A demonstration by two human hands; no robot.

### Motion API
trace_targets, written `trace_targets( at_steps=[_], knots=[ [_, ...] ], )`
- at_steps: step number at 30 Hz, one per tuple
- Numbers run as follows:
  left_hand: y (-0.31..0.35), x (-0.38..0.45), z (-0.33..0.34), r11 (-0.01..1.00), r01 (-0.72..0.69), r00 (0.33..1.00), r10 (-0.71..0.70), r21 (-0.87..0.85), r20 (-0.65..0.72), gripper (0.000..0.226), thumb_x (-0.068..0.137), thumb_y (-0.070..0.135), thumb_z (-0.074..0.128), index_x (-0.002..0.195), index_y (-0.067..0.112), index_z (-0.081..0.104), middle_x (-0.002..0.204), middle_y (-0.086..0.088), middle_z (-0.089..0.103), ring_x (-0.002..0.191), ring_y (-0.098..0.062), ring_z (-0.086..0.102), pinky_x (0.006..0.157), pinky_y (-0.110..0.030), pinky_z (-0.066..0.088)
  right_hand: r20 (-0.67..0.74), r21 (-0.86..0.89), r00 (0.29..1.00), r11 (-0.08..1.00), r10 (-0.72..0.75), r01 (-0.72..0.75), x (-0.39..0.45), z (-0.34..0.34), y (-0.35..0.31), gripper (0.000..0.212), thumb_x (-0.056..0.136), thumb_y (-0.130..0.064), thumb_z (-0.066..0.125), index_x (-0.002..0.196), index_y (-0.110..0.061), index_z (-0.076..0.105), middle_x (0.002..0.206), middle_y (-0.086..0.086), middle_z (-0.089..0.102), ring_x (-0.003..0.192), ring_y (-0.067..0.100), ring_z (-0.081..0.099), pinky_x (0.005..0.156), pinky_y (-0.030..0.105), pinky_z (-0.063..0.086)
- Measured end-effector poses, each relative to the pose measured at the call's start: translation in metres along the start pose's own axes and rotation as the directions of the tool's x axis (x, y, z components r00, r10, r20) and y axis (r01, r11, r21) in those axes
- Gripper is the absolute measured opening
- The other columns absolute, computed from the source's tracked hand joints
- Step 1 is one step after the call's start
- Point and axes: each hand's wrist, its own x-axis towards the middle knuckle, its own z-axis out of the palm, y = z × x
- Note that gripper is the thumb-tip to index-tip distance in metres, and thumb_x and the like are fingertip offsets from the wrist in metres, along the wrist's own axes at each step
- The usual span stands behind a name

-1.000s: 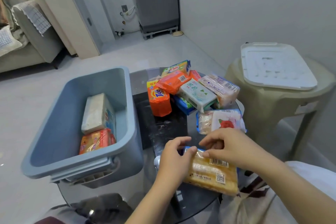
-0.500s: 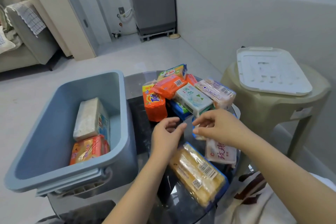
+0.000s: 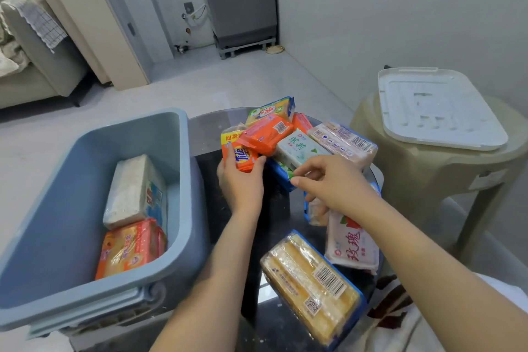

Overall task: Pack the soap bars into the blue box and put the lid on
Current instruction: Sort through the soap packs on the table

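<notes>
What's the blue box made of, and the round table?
Blue box: looks like matte moulded plastic, with smooth walls and a rolled rim. Round table: probably glass, since its edge looks see-through and its dark top reflects light.

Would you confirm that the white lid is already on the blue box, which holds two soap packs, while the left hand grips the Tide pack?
Not quite. The white lid is not on the blue box; the head view shows it lying on the beige stool at the right. The rest stands: the open box holds two soap packs, and the left hand grips the Tide pack.
</notes>
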Motion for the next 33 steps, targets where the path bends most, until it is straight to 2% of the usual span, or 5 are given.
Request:
trace_targets(
  at_steps=[5,13,18,25,33],
  knots=[
    [-0.001,-0.016,-0.015,1.0,0.016,0.999,-0.016,-0.02,-0.033,0.067,0.077,0.031,0.074,0.138,0.02,0.049,0.128,-0.004,0.06,0.106,-0.015,0.06,0.08,-0.02,0.04,-0.002,0.022,1.0,1.0,0.02,-0.02,0.003,0.003,-0.002,0.022,0.084,-0.029,0.065,0.103,-0.019,0.065,0.087,0.003,0.069,0.071,0.019,0.072,0.053,0.034,0.06],
    [-0.01,-0.057,-0.042,0.999,-0.002,1.0,0.002,-0.054,-0.008,0.066,0.072,0.029,0.074,0.135,0.019,0.053,0.114,-0.003,0.064,0.097,-0.018,0.065,0.083,-0.031,0.052,0.133,-0.005,0.991,1.0,0.004,-0.004,0.002,0.017,-0.002,0.038,0.092,-0.031,0.051,0.129,-0.018,0.053,0.106,0.001,0.065,0.091,0.017,0.067,0.08,0.034,0.057],
    [-0.011,-0.083,-0.056,0.995,0.021,0.999,-0.017,-0.095,0.044,0.073,0.075,0.031,0.073,0.141,0.026,0.044,0.119,0.005,0.061,0.098,-0.008,0.062,0.079,-0.021,0.048,0.262,0.077,0.963,0.993,0.07,-0.093,-0.002,0.033,-0.009,0.048,0.095,-0.028,0.048,0.141,-0.016,0.039,0.131,0.008,0.056,0.1,0.016,0.061,0.075,0.022,0.053],
    [-0.007,-0.111,-0.072,0.989,0.012,0.998,-0.002,-0.146,0.067,0.064,0.078,0.021,0.073,0.137,0.024,0.049,0.117,0.011,0.057,0.092,0.002,0.059,0.066,0.0,0.042,0.336,0.181,0.933,0.963,0.129,-0.198,-0.011,0.045,-0.011,0.04,0.096,-0.029,0.046,0.132,-0.013,0.05,0.117,0.009,0.065,0.1,0.022,0.066,0.09,0.037,0.054],
    [0.005,-0.125,-0.085,0.984,-0.086,0.992,0.098,-0.154,0.076,0.066,0.079,0.025,0.072,0.14,0.03,0.045,0.134,0.015,0.048,0.112,-0.003,0.055,0.093,-0.022,0.05,0.218,0.346,0.97,0.92,0.11,-0.182,-0.017,0.04,-0.009,0.042,0.088,-0.029,0.06,0.127,-0.017,0.051,0.114,0.011,0.065,0.101,0.025,0.066,0.088,0.043,0.055]
  ],
)
